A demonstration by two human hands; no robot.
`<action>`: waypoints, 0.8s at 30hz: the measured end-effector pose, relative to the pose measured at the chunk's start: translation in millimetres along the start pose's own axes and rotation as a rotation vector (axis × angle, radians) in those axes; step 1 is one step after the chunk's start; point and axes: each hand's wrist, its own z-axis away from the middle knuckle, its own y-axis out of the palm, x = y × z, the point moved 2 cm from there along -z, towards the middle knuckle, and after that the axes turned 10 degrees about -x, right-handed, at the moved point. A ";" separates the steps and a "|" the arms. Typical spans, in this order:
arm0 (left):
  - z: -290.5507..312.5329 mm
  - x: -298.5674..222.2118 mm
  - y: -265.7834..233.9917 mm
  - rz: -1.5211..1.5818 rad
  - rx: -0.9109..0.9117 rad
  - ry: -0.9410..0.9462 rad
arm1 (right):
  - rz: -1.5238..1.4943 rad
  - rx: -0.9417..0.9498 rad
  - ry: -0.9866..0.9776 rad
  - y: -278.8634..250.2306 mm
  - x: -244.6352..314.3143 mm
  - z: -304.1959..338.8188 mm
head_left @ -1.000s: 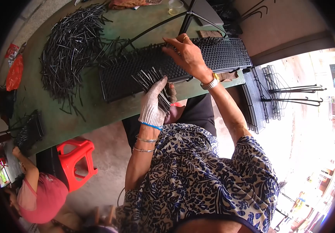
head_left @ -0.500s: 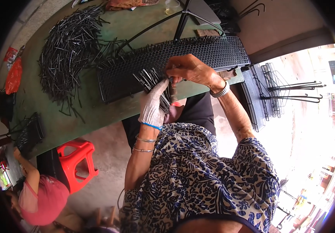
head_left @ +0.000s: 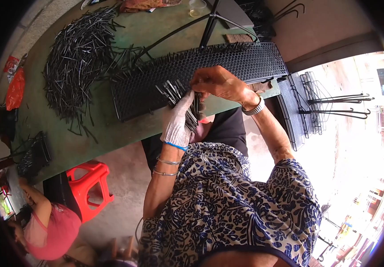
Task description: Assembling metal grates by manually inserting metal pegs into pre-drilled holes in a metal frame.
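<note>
My left hand (head_left: 176, 120), in a white knit glove, is closed around a bundle of thin black rods (head_left: 170, 92). The rods fan out past the thumb and also show below the fingers. My right hand (head_left: 222, 84) is bare, with a metal watch on its wrist. Its fingers are pinched together beside the gloved thumb, at the edge of the bundle; what lies between them is too small to make out. Just beyond both hands a long black perforated metal panel (head_left: 241, 60) lies on the green table (head_left: 105, 135), with short black rods standing along its far edge.
A large heap of black rods (head_left: 74, 62) covers the table's left part. A black stand with thin legs (head_left: 211, 20) rises behind the panel. Red plastic stool (head_left: 89, 187) and a person in pink (head_left: 56, 229) are at lower left. Black racks with hooks (head_left: 310, 104) stand right.
Both hands stay close together over the panel's near edge. The right fingers have shifted slightly against the bundle, and the rods in the glove sit a little differently.
</note>
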 end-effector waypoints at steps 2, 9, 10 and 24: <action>-4.4 3.1 -9.7 0.104 0.001 -0.071 | -0.010 -0.029 0.004 -2.3 9.6 3.0; -3.1 4.5 -2.7 0.287 0.023 -0.219 | 0.195 -0.727 -0.331 -23.7 13.6 -13.7; -2.2 5.3 1.5 0.266 0.015 -0.210 | 0.211 -0.774 -0.389 -23.3 3.9 -22.1; -5.2 27.3 -8.9 0.460 0.114 -0.330 | 0.542 -0.830 -0.656 -15.7 -22.0 -40.5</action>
